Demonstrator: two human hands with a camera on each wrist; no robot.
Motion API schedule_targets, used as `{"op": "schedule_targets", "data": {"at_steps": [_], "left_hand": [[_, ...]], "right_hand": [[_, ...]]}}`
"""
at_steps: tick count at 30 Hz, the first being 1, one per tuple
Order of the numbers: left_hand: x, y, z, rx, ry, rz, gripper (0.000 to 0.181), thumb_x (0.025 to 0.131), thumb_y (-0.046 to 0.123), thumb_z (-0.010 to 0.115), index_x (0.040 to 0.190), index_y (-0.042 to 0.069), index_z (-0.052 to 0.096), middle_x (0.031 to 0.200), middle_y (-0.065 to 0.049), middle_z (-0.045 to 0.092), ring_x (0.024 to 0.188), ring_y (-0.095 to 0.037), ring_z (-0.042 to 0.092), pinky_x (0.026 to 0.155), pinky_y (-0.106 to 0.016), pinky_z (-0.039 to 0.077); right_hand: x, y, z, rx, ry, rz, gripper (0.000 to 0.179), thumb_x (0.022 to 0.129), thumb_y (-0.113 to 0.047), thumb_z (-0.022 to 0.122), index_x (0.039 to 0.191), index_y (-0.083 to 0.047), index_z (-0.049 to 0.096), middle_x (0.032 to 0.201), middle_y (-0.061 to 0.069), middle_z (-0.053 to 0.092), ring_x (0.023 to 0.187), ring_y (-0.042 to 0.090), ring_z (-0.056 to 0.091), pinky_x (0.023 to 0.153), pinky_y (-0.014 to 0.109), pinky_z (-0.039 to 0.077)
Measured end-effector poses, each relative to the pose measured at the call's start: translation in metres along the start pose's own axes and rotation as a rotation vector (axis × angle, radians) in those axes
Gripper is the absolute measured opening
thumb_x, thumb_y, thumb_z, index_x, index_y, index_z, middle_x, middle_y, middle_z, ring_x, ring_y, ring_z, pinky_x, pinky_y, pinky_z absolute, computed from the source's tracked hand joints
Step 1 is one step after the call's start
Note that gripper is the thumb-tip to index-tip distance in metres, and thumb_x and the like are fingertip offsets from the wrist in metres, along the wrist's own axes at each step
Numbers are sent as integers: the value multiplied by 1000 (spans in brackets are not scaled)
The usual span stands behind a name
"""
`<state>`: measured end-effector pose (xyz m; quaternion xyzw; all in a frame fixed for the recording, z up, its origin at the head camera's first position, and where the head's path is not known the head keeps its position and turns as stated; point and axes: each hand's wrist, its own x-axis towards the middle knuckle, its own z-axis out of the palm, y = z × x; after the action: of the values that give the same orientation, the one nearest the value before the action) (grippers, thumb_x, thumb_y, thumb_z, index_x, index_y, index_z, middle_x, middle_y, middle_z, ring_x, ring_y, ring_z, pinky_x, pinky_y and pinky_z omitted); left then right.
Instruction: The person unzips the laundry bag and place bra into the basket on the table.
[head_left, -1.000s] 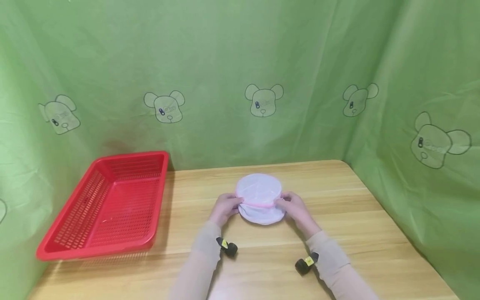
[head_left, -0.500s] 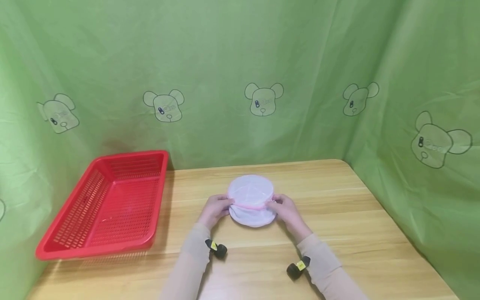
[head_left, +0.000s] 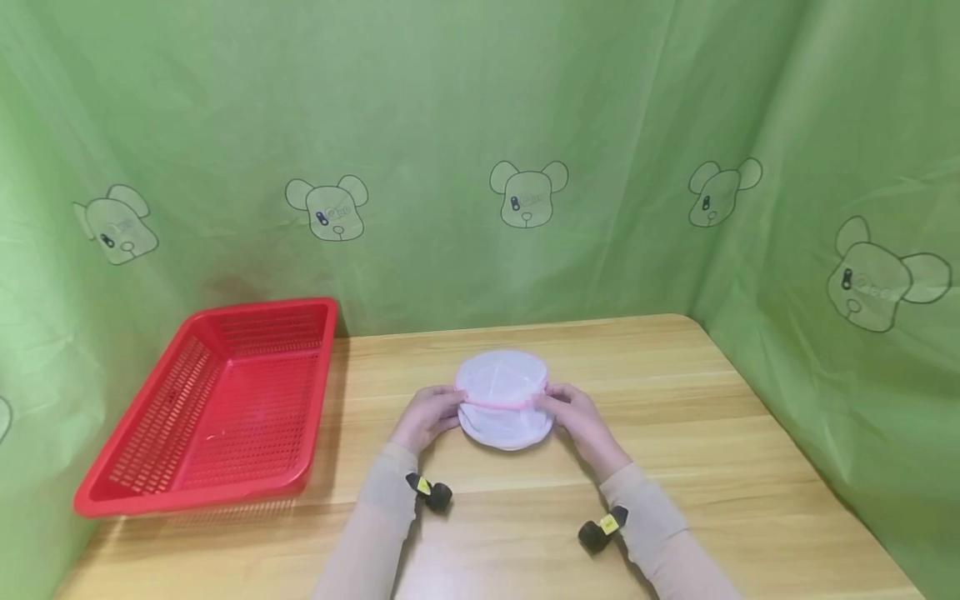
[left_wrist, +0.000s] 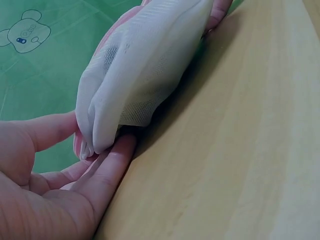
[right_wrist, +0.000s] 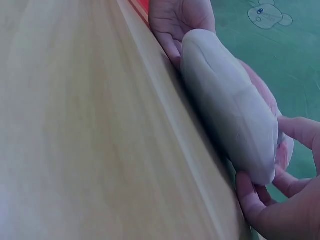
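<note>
A round white mesh laundry bag with pink trim [head_left: 501, 377] lies low over the table at its middle, its pink edge running across the front. My left hand [head_left: 426, 418] pinches its left side, thumb on top and fingers underneath. On the opposite side, my right hand [head_left: 583, 422] grips the bag in the same way. The left wrist view shows the soft mesh [left_wrist: 145, 70] folded between thumb and fingers, close to the wood. In the right wrist view the bag's pale side [right_wrist: 227, 107] bulges between both hands. The fingertips beneath are partly hidden.
A red plastic basket [head_left: 317, 417] with slotted walls stands at the left of the wooden table [head_left: 675, 467]. Green curtains [head_left: 427, 100] printed with bear heads hang behind and along both sides. Each wrist carries a small black camera.
Both hands have shifted a little to the left with the bag between them, mostly in the first half second. Their hold looks the same, and the basket stays put.
</note>
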<state>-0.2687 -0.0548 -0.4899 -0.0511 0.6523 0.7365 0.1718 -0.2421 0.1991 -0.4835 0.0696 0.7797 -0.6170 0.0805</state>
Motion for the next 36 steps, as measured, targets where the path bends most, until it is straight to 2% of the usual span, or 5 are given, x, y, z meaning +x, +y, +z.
{"op": "schedule_targets", "data": {"at_steps": [5,10,17,25,36], "left_hand": [[0,1,-4,-16,-24,-15,40,92,15,64,123,-8,54,92,-6,66,82,-14,66,81,-30,59],[1,3,-9,6,-15,-12,45,91,20,66,125,-7,54,95,-9,66,82,-16,66,81,-32,60],[-1,13,-13,93,75,57,45,91,19,67,125,-8,54,114,-25,65,90,-21,69,88,-37,59],[-7,26,-14,180,185,68,40,90,22,67,119,-4,59,103,-19,66,81,-22,66,75,-31,60],[-15,29,-6,252,14,-32,38,95,34,59,106,-3,61,71,-3,60,58,-11,56,54,-20,53]], "right_hand": [[3,1,-4,66,-30,-3,54,87,-34,71,127,-1,55,132,13,55,111,17,56,92,21,49],[2,0,-7,155,-58,-1,48,90,-24,69,127,2,55,124,6,59,102,9,60,91,21,52],[2,0,-8,203,-67,-21,43,90,-19,69,124,4,56,117,-1,61,99,6,62,89,22,54],[3,0,-7,209,-51,-24,40,89,-18,70,122,3,59,109,-4,63,96,7,63,88,23,55],[4,2,-6,142,-52,-42,41,89,-18,70,122,3,59,116,4,63,96,7,62,87,23,56]]}}
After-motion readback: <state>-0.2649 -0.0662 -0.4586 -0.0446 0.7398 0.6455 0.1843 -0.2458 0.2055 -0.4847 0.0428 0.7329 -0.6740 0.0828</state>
